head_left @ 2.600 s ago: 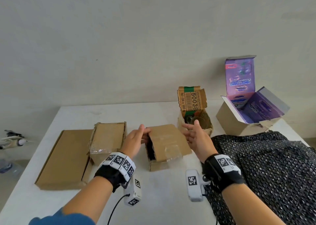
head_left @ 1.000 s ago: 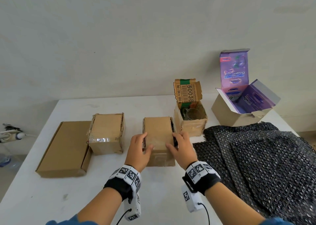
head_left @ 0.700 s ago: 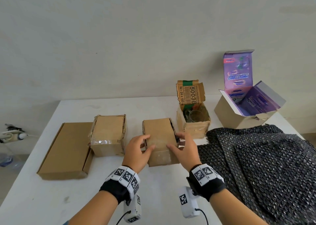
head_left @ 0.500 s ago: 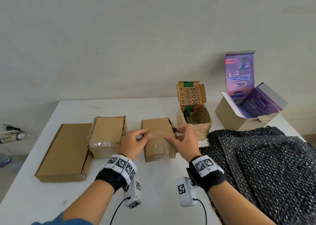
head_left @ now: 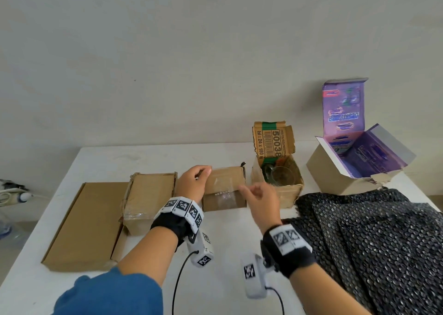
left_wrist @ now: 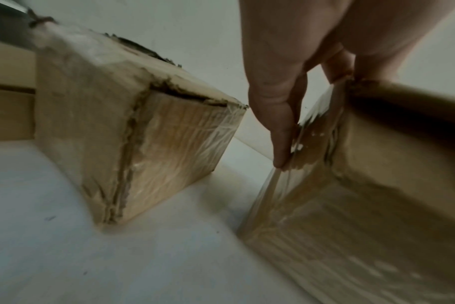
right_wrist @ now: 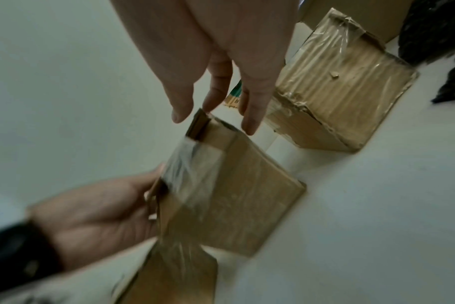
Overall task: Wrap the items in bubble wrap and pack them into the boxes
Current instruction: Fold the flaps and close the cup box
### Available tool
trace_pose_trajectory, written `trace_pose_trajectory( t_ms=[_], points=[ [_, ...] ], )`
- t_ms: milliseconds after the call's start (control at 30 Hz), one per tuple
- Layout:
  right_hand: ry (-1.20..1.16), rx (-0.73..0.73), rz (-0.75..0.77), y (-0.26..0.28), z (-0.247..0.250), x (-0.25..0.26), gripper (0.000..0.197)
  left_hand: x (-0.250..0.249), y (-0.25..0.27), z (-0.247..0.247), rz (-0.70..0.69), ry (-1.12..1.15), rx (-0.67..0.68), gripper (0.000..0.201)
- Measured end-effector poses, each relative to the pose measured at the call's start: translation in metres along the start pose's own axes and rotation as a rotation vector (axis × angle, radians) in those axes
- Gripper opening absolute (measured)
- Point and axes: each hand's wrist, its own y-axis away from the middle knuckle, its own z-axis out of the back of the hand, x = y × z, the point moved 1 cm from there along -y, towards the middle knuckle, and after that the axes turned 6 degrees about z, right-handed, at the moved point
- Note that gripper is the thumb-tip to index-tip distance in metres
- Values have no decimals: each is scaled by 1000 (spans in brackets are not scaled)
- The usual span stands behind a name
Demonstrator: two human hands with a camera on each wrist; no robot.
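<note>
A closed brown cardboard box (head_left: 224, 187) with clear tape on its front stands in the middle of the white table. My left hand (head_left: 199, 173) holds its left top edge, the thumb (left_wrist: 281, 127) lying down the box's side wall (left_wrist: 364, 185). My right hand (head_left: 249, 191) hovers just off the box's right front, fingers loose and holding nothing. In the right wrist view those fingers (right_wrist: 249, 115) hang straight above the box (right_wrist: 234, 195). Right of it an open carton (head_left: 287, 192) holds a clear glass (head_left: 279, 175). Black bubble wrap (head_left: 371, 238) lies spread at the right.
Another closed taped box (head_left: 148, 199) stands left of my left hand, close beside the held one (left_wrist: 143, 144). A flat cardboard box (head_left: 84, 226) lies at the far left. An open purple-lined carton (head_left: 354, 161) stands at the back right. A wall rises behind the table.
The box's lid, open 2.6 s ago, is down. My right hand has come off the box and hovers beside it. My left hand has slid up to its far left edge.
</note>
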Motion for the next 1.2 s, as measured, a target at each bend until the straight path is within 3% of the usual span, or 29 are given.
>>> trace_pose_trajectory(
  t_ms=[67,267,433,467,567,633,1000,1200],
  points=[
    [42,64,-34,14,-8,-12,23,-1,-5,0,5,-17,-3,27],
    [-34,28,-74,14,-25,-6,22,-11,-12,-3,-38,34,-32,19],
    [-160,23,-128,14,-31,-6,19,-9,-11,-6,10,113,6,13],
    [-185,26,-134,14,-32,-7,19,-7,-9,-5,17,101,22,15],
    [-247,22,-138,14,-33,-6,19,-1,-6,-8,25,4,70,45],
    [-254,12,-124,13,-35,-7,20,-1,-6,-9,20,-10,73,52],
    [-246,-139,-88,15,-47,-14,20,1,-12,-15,11,-43,69,50],
    [-183,-187,21,9,-54,-20,20,0,-17,-16,23,-82,85,50]
  ],
)
